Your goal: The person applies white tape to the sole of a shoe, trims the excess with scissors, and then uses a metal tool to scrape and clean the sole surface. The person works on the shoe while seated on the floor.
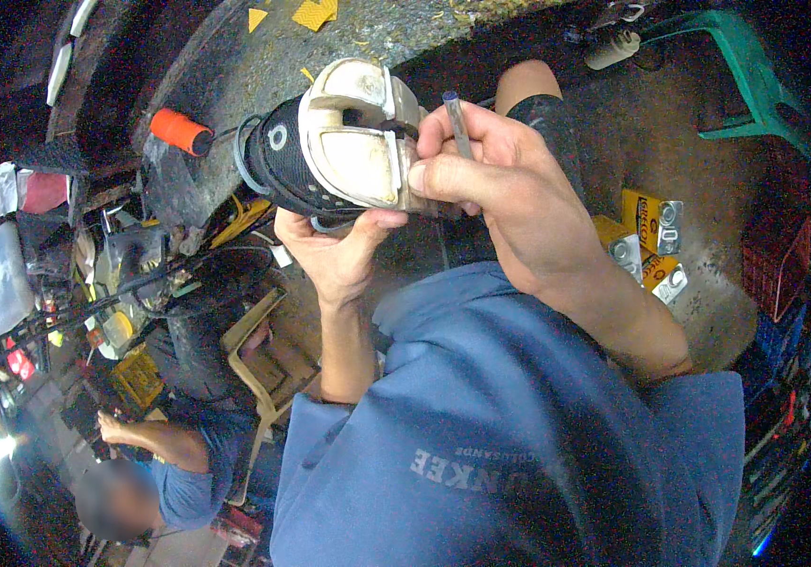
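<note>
A black shoe (pixel 278 156) is held up in front of me with its worn cream-white, grooved sole (pixel 353 180) turned upward. My left hand (pixel 335 250) grips it from below on the left, the thumb along the sole's near edge. At the right end of the sole is my right hand (pixel 495 175), its thumb and fingers closed around a slim grey pen (pixel 458 123) with a dark blue end. That thumb presses close to the sole's edge. The pen's lower end is hidden by my fingers.
Beyond the shoe lies a stained grey work surface (pixel 235 71) with yellow scraps (pixel 314 13). An orange thread spool (pixel 179 132) is left of the shoe. To the right are yellow tins (pixel 647 222), a green plastic chair (pixel 760 76) and a red crate (pixel 776 255). A co-worker (pixel 183 477) is lower left.
</note>
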Demonstrator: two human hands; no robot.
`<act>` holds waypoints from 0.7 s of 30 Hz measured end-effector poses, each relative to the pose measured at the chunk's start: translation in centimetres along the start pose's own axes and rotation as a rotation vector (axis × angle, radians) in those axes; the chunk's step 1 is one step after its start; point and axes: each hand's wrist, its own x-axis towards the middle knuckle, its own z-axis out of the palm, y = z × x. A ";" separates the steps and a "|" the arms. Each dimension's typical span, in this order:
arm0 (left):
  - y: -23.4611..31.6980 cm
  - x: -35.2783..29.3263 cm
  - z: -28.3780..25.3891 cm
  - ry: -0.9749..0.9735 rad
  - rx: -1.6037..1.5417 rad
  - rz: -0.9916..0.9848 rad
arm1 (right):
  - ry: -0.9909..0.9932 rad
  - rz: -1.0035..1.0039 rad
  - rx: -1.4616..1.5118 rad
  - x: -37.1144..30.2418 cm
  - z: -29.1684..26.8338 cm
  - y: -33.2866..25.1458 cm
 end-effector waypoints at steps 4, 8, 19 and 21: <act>0.0 -0.1 0.2 0.013 -0.015 -0.010 | 0.002 0.015 -0.013 0.1 -0.1 0.3; -0.1 -0.3 0.2 0.026 -0.037 -0.059 | 0.006 0.000 -0.027 0.0 -0.1 0.6; -0.4 0.0 -0.8 -0.019 -0.028 -0.151 | 0.015 0.025 -0.193 0.3 -0.4 -0.1; -0.1 0.4 -0.8 -0.063 -0.055 -0.157 | -0.018 0.012 -0.151 0.1 -0.5 -0.7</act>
